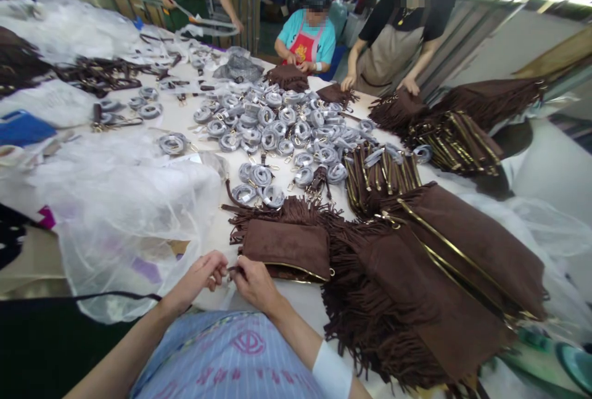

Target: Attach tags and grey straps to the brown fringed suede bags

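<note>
A brown suede-look bag [287, 242] with fringe and a gold zipper lies in front of me, its zipper edge toward me. My right hand [256, 285] is at its near left corner, thumb and fingers closed on a small dark brown strap end [234, 271]. Just left of it is my left hand [207, 271], fingers curled together, apart from the bag; whatever they pinch is too small to make out. Beyond the bag lie a thin brown strap [230, 192] and many straps coiled in grey wrap [261, 175].
Stacked fringed bags [416, 282] lie at right, with more zippered bags [383, 177] behind. Clear plastic [124, 201] covers the left side. Loose brown straps [102, 75] are piled at far left. Across the table, a person in a red apron [305, 47] and two others work.
</note>
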`<state>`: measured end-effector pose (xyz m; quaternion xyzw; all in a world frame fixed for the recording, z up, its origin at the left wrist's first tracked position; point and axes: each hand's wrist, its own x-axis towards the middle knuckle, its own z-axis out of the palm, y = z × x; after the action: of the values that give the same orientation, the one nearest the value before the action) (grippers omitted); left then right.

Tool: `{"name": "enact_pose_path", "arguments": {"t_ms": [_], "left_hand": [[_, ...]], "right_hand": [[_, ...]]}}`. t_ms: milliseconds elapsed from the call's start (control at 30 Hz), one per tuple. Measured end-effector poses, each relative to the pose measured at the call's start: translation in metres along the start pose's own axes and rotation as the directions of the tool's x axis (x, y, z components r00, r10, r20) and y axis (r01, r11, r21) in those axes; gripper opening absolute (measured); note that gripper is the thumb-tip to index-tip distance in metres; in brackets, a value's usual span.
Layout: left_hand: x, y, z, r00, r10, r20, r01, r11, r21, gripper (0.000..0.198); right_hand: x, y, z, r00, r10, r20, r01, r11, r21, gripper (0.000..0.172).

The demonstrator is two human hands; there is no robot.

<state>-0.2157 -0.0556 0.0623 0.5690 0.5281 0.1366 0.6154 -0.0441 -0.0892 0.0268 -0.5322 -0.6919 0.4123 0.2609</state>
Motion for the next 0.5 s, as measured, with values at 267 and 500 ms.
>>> {"name": "enact_pose_path", "arguments": {"t_ms": [267, 500], "left_hand": [[0.008, -0.020, 0.023, 0.995, 0.002, 0.105, -0.012, 0.995, 0.095, 0.050], [0.009, -0.016, 0.032, 0.974, 0.023, 0.225, -0.072, 0.975, 0.210, 0.038]], "right_hand": [[-0.005, -0.004, -0.007, 0.993, 0.114, -0.037, -0.106, 0.977, 0.184, 0.014], [-0.015, 0.001, -0.005, 0.982, 0.181, -0.047, -0.181, 0.983, 0.000, 0.023]]}}
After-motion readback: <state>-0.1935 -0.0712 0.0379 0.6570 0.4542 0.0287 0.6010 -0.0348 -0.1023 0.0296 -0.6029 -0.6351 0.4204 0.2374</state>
